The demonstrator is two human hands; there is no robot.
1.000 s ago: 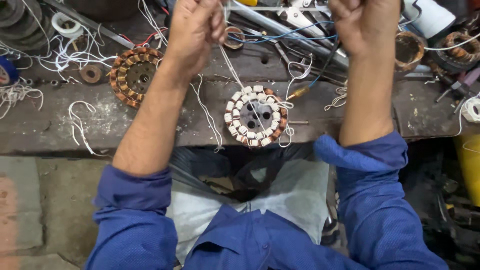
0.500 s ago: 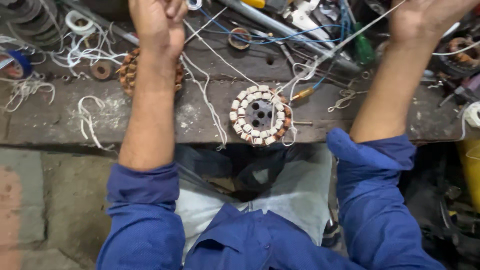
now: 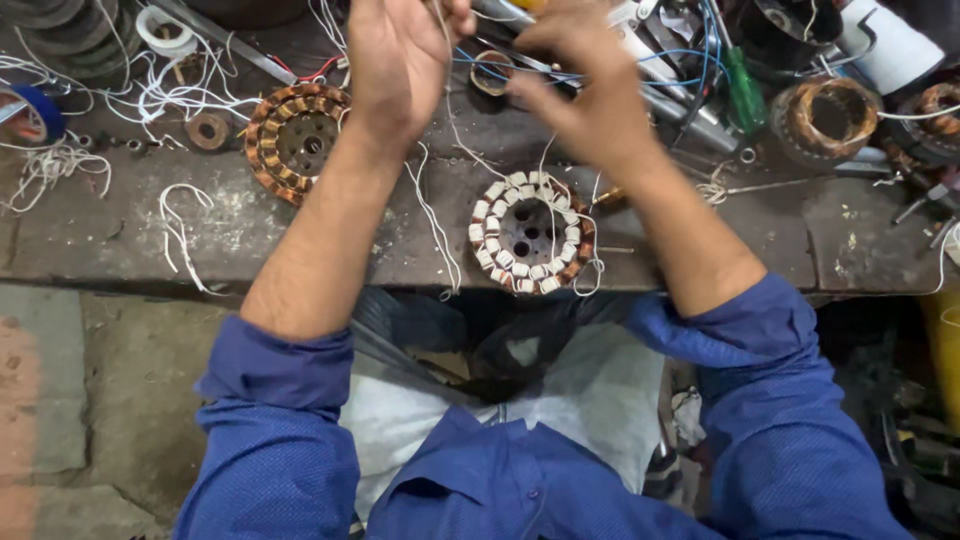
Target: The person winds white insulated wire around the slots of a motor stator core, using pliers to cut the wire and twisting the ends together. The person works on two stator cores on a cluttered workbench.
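A round stator with copper windings and white insulation pieces lies on the dark workbench near its front edge. Thin white threads rise from it to my hands. My left hand is raised above the bench, its fingers closed on the white thread. My right hand hovers just right of it, fingers pinched on the same thread. Both hands are close together above and behind the stator.
A second copper-wound stator lies to the left. White thread scraps, tape rolls, a blue tape roll, a green-handled screwdriver, another wound coil and blue wires crowd the bench.
My hands were spread wide apart with the thread pulled taut half a second ago. Now they have come together above the stator, the right hand moving left.
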